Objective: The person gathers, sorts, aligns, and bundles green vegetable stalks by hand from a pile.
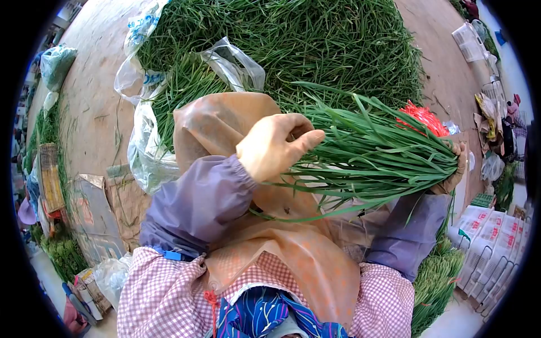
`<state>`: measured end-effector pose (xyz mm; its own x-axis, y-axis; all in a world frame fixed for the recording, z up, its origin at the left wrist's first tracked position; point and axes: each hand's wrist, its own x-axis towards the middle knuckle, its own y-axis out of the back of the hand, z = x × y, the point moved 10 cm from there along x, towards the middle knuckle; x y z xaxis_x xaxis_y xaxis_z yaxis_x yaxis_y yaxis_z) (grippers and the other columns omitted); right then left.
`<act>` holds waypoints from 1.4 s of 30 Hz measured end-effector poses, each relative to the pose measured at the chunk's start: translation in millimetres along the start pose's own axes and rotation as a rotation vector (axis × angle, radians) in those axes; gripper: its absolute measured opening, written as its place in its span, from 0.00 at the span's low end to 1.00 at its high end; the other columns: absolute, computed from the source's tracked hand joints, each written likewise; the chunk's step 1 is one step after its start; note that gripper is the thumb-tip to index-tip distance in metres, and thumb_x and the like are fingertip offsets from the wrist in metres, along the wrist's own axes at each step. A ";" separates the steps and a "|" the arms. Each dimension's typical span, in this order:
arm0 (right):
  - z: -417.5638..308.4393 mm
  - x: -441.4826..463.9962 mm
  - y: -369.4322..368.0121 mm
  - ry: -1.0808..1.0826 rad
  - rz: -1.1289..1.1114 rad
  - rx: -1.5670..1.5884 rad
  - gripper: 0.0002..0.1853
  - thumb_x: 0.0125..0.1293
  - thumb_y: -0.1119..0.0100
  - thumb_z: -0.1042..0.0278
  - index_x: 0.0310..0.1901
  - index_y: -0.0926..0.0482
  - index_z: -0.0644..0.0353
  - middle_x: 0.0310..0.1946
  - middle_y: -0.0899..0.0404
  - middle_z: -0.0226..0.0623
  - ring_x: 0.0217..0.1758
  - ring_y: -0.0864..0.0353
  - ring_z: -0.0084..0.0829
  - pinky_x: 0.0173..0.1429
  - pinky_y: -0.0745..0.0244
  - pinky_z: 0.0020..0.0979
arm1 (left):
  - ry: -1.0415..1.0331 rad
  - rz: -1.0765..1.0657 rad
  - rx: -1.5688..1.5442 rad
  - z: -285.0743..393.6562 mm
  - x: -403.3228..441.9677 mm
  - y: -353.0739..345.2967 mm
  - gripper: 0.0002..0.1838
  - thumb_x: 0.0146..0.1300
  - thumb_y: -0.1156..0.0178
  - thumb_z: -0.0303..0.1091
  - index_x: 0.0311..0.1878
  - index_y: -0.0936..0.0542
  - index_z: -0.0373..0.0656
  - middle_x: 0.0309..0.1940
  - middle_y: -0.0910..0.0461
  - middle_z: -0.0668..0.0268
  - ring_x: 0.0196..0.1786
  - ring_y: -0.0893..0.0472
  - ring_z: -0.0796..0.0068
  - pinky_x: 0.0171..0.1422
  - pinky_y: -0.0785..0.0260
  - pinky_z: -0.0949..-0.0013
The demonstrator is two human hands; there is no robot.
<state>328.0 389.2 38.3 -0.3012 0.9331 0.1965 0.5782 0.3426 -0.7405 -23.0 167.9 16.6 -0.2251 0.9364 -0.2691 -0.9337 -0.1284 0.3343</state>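
My right hand (459, 168) is wrapped round one end of a bundle of long green leaves (372, 152), which fans out to the left across my lap. Over the loose tips, near the centre, is my left hand (279, 143), its thumb and fingers curled towards each other; whether a leaf lies between them is too small to tell. A tan translucent apron (225, 121) covers my knee beneath it. Behind the bundle rises a large heap of similar green leaves (332, 45). Red plastic strands (422, 118) lie just beyond the bundle, near my right hand.
Clear plastic bags (147, 143) lie along the heap's left side, and flattened cardboard (127, 203) is on the floor. White-and-red packages (493, 234) stand at the right, above more green bundles (434, 287). A person (515, 115) is at the far right.
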 end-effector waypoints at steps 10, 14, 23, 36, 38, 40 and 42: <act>16.7 -2.4 -10.5 -0.062 -0.022 0.065 0.11 0.68 0.45 0.71 0.50 0.29 0.60 0.38 0.31 0.29 0.46 0.29 0.29 0.66 0.34 0.44 | 0.267 -0.148 -0.502 -29.7 16.2 -62.9 0.15 0.64 0.34 0.38 0.45 0.19 0.35 0.33 0.19 0.67 0.34 0.24 0.80 0.42 0.30 0.74; 17.7 -3.0 -13.7 -0.088 -0.033 0.061 0.09 0.68 0.45 0.70 0.47 0.29 0.60 0.36 0.31 0.29 0.45 0.30 0.30 0.66 0.34 0.44 | -0.023 0.132 -0.203 -13.5 10.5 -25.5 0.11 0.67 0.37 0.37 0.42 0.19 0.38 0.30 0.22 0.71 0.33 0.27 0.84 0.39 0.32 0.75; -12.1 0.6 8.5 0.039 0.030 -0.055 0.09 0.70 0.46 0.68 0.47 0.27 0.62 0.35 0.31 0.29 0.43 0.31 0.28 0.63 0.33 0.40 | -0.156 0.485 -0.452 -16.6 -13.6 43.9 0.09 0.65 0.36 0.29 0.46 0.20 0.37 0.32 0.20 0.72 0.33 0.25 0.86 0.37 0.31 0.80; 10.3 0.3 0.2 -0.013 0.024 0.109 0.13 0.68 0.46 0.72 0.52 0.26 0.63 0.38 0.30 0.30 0.46 0.30 0.27 0.60 0.33 0.35 | 0.165 -0.018 -0.314 -18.1 7.9 -35.5 0.20 0.66 0.36 0.43 0.48 0.20 0.32 0.36 0.19 0.66 0.38 0.24 0.79 0.47 0.29 0.73; 12.0 1.0 -3.8 -0.046 -0.019 0.134 0.14 0.67 0.45 0.73 0.54 0.26 0.63 0.38 0.31 0.30 0.46 0.31 0.27 0.60 0.33 0.34 | 0.170 -0.073 -0.239 -17.6 8.1 -44.1 0.17 0.66 0.36 0.41 0.46 0.20 0.35 0.31 0.21 0.68 0.34 0.25 0.81 0.41 0.29 0.74; 9.1 -0.4 -2.5 -0.053 -0.010 0.087 0.13 0.67 0.45 0.73 0.52 0.27 0.62 0.38 0.31 0.29 0.46 0.31 0.27 0.62 0.34 0.36 | 0.151 -0.104 -0.210 -23.7 9.4 -51.5 0.15 0.66 0.37 0.41 0.44 0.20 0.36 0.29 0.22 0.69 0.32 0.25 0.82 0.37 0.30 0.76; 5.0 -1.5 2.7 -0.016 0.032 0.002 0.12 0.67 0.45 0.72 0.51 0.27 0.61 0.37 0.31 0.29 0.46 0.31 0.27 0.63 0.34 0.37 | 0.193 -0.055 -0.310 -27.3 6.7 -49.9 0.12 0.69 0.39 0.39 0.42 0.21 0.37 0.25 0.26 0.73 0.27 0.30 0.85 0.31 0.35 0.78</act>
<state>326.3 388.2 32.9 -0.2949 0.9417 0.1623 0.5864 0.3124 -0.7474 14.5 171.7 -26.6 -0.1931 0.8698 -0.4541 -0.9792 -0.1999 0.0334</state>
